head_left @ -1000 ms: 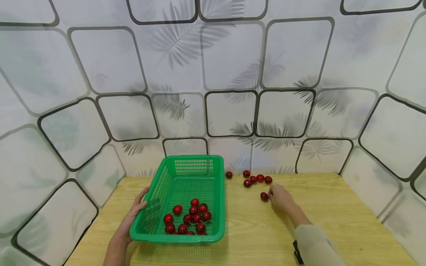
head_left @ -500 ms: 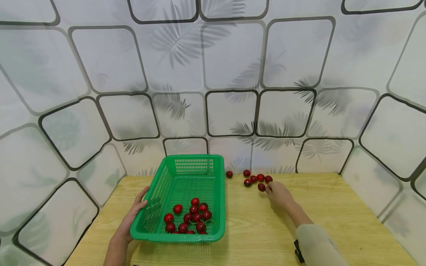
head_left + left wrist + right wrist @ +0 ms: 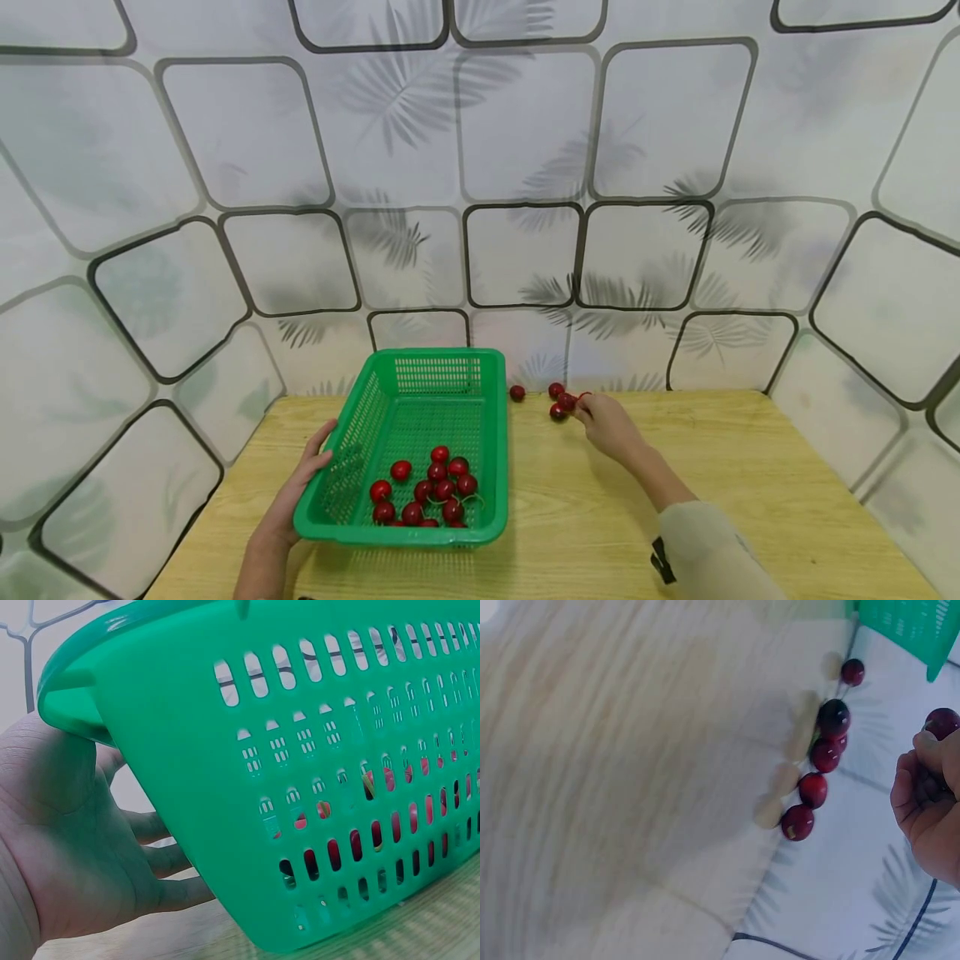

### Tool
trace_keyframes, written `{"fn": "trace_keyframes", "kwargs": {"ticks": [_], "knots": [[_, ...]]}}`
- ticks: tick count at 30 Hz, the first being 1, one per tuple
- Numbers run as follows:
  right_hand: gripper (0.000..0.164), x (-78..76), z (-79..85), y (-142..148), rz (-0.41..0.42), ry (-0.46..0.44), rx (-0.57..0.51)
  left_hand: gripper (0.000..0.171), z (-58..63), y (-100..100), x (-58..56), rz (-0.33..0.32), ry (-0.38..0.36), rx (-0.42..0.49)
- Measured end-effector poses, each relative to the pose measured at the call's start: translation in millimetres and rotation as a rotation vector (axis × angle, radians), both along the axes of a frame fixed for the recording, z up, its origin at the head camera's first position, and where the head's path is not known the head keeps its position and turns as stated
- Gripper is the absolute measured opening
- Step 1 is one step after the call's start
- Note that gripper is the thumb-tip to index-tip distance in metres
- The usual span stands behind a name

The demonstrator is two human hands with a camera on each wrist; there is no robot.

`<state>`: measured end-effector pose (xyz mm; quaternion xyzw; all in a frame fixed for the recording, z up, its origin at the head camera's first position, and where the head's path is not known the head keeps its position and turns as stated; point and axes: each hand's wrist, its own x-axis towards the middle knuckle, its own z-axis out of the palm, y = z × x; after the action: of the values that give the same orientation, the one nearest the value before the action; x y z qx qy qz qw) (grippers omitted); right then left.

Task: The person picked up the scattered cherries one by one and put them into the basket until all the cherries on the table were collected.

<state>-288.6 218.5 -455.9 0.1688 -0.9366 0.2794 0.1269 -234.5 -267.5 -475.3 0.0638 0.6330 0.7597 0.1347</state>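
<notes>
My left hand (image 3: 288, 504) rests against the left side of a green plastic basket (image 3: 493, 433). In the left wrist view, its fairly straight fingers (image 3: 165, 859) reach to the outer wall, and the rim hides part of the thumb. Dark red cherries (image 3: 444, 489) lie at the near end inside the basket. At the table's far edge, my right hand (image 3: 611, 427) pinches a cherry (image 3: 942, 724) between thumb and fingertips, seen best in the right wrist view. Beside and below that hand sits a group of loose cherries (image 3: 826, 755), some hidden behind the fingers in the head view.
One cherry (image 3: 517, 393) with a stem lies apart, just right of the basket's far corner. The light wooden table (image 3: 750, 483) meets a patterned wall covering (image 3: 517, 258) right behind the loose cherries. More of this covering stands on both sides.
My right hand has moved away from me and left with the pinched cherry, up to the loose group, covering some of it. The left hand and basket stay in place.
</notes>
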Motion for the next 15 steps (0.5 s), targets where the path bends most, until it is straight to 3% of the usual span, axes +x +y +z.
{"fn": "trace_keyframes", "kwargs": {"ticks": [10, 15], "knots": [[0.021, 8.7, 25.8, -39, 0.086, 0.04, -0.068, 0.059, 3.3, 2, 0.5, 0.022, -0.039, -0.009], [0.019, 16.6, 36.5, -64, 0.13, 0.109, -0.087, 0.059, 3.7, 3, 0.2, 0.041, -0.041, -0.017]]}}
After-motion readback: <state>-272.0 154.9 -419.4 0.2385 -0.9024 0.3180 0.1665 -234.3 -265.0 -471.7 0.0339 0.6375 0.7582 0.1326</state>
